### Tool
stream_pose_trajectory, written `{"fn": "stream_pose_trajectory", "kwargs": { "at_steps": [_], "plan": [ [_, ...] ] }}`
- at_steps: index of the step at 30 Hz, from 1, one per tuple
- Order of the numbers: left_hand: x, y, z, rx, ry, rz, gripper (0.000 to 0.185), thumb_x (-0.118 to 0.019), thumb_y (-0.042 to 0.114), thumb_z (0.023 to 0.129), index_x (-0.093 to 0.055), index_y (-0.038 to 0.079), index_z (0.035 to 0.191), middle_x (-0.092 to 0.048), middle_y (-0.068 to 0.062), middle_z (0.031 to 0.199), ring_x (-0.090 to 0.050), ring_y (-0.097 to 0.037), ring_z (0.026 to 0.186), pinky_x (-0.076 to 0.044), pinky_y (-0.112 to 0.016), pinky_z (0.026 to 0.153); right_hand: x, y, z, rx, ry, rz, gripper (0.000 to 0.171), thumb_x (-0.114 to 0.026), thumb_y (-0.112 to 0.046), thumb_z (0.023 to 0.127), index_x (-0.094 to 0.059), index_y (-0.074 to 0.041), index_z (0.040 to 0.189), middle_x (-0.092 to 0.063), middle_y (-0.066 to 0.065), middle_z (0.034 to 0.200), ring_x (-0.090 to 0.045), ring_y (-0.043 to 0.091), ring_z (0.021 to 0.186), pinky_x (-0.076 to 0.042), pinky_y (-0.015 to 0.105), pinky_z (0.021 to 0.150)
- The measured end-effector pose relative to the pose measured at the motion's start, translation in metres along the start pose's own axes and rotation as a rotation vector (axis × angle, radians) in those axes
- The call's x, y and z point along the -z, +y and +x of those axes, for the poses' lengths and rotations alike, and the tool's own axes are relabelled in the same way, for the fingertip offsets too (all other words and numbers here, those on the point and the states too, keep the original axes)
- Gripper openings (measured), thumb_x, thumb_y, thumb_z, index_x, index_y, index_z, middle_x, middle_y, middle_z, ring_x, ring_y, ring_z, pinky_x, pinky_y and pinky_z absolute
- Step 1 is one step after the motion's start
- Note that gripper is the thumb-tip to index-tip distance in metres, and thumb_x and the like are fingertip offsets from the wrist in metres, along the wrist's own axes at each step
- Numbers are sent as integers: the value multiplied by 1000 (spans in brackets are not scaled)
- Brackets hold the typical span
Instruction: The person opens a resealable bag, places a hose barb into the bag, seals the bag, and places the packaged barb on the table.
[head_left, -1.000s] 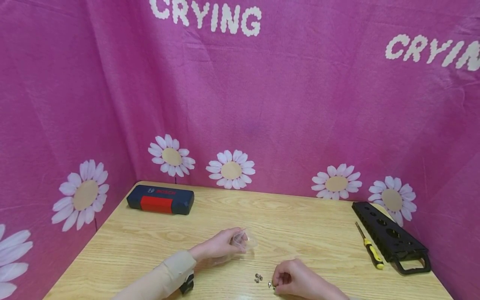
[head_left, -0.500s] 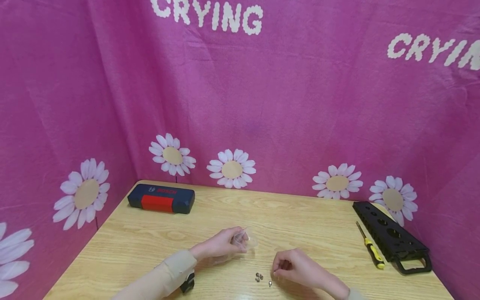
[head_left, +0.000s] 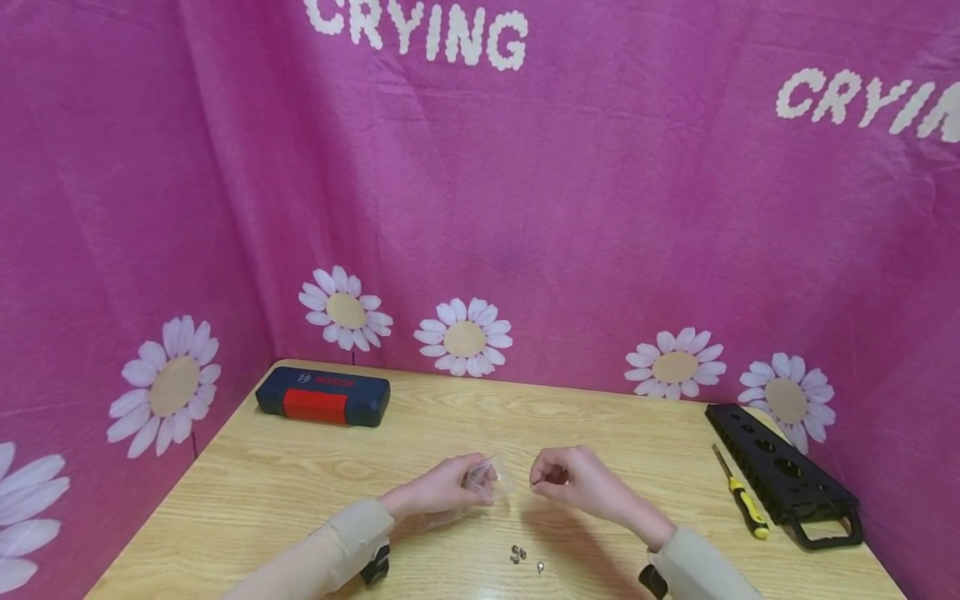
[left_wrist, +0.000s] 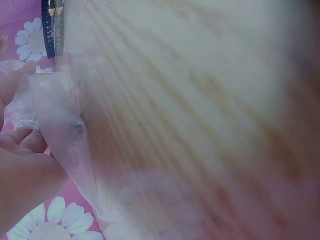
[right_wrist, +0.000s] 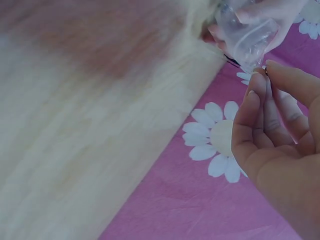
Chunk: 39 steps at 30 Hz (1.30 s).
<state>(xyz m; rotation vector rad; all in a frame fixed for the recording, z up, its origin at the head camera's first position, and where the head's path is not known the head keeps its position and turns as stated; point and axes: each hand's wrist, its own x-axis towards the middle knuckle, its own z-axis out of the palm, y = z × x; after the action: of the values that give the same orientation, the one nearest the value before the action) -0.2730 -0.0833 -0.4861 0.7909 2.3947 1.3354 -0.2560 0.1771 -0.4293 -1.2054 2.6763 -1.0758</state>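
Left hand point(head_left: 438, 493) grips clear bag point(head_left: 491, 479) above desk point(head_left: 600, 433). Right hand point(head_left: 577, 483) just beside bag, fingertips pinched together; held item too small to tell. Screws point(head_left: 519, 555) lie near.

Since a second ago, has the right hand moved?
Yes. The right hand has gone up and away from the small metal pieces on the table, ending beside the clear plastic bag.

Pinched item point(right_wrist: 265, 70) between fingers point(right_wrist: 257, 95) indiscernible

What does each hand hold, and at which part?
Left hand grips a clear bag near its mouth. Right hand has pinched fingertips; anything between them is too small to tell.
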Motion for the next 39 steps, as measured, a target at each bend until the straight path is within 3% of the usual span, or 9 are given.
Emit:
{"fn": "stream_pose_trajectory", "kwargs": {
  "at_steps": [13, 19, 27, 39],
  "plan": [
    [0, -1, -1, 7, -22, -42, 24, -76, 8, 96, -63, 3, 117, -72, -3, 106, -64, -13, 101, -50, -29, 94, -6, -11, 44, 86, -40, -104, 7, -76, 1, 91, -72, -5, 90, -73, -1, 79, -58, -5, 70, -53, 18, 64],
    [1, -2, -2, 4, -34, -35, 28, -75, 11, 98, -63, 5, 122, -71, -5, 113, -64, -17, 108, -49, -35, 98, -11, -15, 55, 105, -67, -93, 9, -74, 4, 91, -72, -4, 91, -75, 1, 80, -58, -5, 70, -53, 17, 65],
    [1, -1, -3, 16, -35, -43, 33, -75, 11, 98, -62, 6, 127, -71, -4, 115, -62, -15, 107, -48, -36, 99, -15, -14, 57, 114, -78, -81, 10, -74, 8, 89, -73, -2, 90, -75, 2, 80, -60, -4, 70, -54, 17, 65],
    [1, -2, -1, -54, -22, -9, 23, -76, 9, 96, -63, 1, 113, -72, -5, 102, -63, -6, 93, -51, -24, 85, -7, -10, 46, 128, -45, -92, 9, -75, 7, 88, -72, 0, 89, -74, 4, 79, -59, -4, 70, -55, 18, 65]
  ]
}}
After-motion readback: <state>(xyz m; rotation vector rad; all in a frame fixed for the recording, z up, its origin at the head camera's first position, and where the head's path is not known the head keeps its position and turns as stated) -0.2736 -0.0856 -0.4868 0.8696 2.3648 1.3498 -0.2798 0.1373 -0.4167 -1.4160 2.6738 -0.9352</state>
